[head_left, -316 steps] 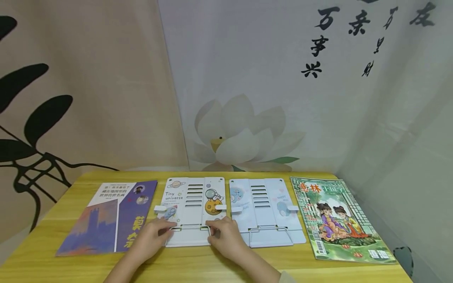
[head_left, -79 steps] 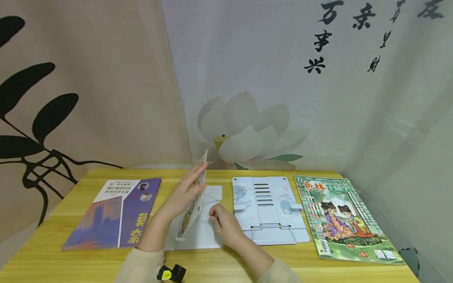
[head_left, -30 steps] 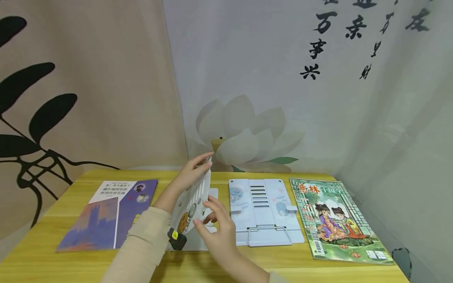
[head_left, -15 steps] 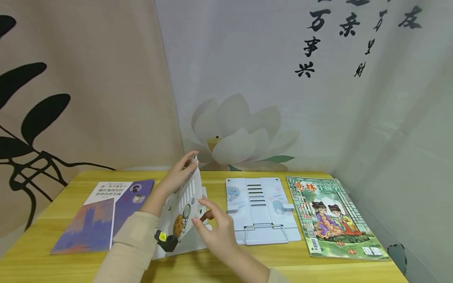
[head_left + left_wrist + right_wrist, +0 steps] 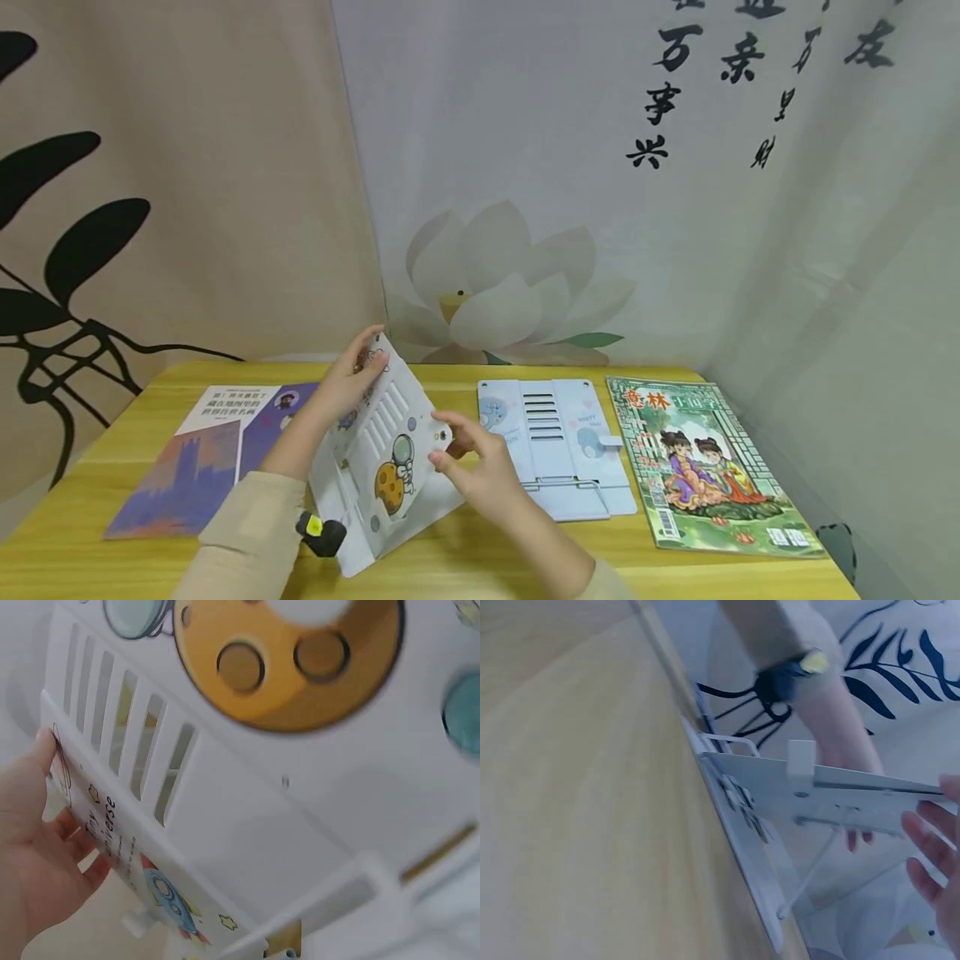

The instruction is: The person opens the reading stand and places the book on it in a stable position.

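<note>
A white book stand (image 5: pixel 393 483) with an astronaut print stands turned at an angle, its slotted panel raised from the base plate. High on the panel's left edge, my left hand (image 5: pixel 348 379) grips it with the thumb on the printed face. My right hand (image 5: pixel 480 467) pinches the panel's right corner, thumb in front and fingers behind. In the left wrist view, the left hand (image 5: pixel 37 855) holds the edge beside the "Tiny universe" print. The right wrist view shows a thin support rod (image 5: pixel 810 874) between the panel's back and the base plate (image 5: pixel 739 847).
To the right, a second, pale blue book stand (image 5: pixel 551 450) lies folded flat. A green magazine (image 5: pixel 727 475) lies farther right, and a purple book (image 5: pixel 202 467) lies at the left, partly behind my left arm. A printed curtain (image 5: pixel 517 167) hangs behind the wooden table (image 5: pixel 600 567).
The astronaut stand, flat at first, now has its panel raised. In the last second it has swung left, its printed face turning into view. My right fingers have moved onto its corner.
</note>
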A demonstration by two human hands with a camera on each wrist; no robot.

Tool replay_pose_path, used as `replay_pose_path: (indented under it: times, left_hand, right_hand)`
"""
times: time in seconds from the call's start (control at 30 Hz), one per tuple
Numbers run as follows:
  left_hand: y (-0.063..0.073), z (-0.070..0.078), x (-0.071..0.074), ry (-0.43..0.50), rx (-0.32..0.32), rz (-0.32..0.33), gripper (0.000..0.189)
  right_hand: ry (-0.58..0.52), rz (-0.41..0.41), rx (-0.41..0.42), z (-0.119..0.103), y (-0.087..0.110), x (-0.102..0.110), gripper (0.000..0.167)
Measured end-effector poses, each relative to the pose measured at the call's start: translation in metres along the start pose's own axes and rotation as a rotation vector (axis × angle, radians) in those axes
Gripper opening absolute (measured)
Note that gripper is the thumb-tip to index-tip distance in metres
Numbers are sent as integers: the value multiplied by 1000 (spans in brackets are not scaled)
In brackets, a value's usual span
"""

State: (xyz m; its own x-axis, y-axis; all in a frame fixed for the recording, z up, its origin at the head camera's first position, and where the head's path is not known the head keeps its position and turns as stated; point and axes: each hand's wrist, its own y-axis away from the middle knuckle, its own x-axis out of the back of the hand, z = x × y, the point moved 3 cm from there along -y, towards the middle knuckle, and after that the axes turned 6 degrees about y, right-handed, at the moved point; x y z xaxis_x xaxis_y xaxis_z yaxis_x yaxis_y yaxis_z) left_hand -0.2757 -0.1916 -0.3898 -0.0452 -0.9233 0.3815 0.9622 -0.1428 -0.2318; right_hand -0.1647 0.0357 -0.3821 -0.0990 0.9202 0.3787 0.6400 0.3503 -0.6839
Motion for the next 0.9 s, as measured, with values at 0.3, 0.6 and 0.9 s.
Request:
replay_pose_path:
  times: [0.3, 0.6, 0.9]
  left_hand:
    - [32, -10, 18, 71, 46, 129, 61]
    - [57, -9, 21, 106, 114, 258, 64]
    - [62, -9, 16, 129, 171, 403, 61]
  right_hand:
    - [-28, 9, -209, 9, -6, 14, 38]
    - [-57, 60, -297, 25, -15, 20, 36]
    - [-50, 76, -305, 39, -29, 19, 35]
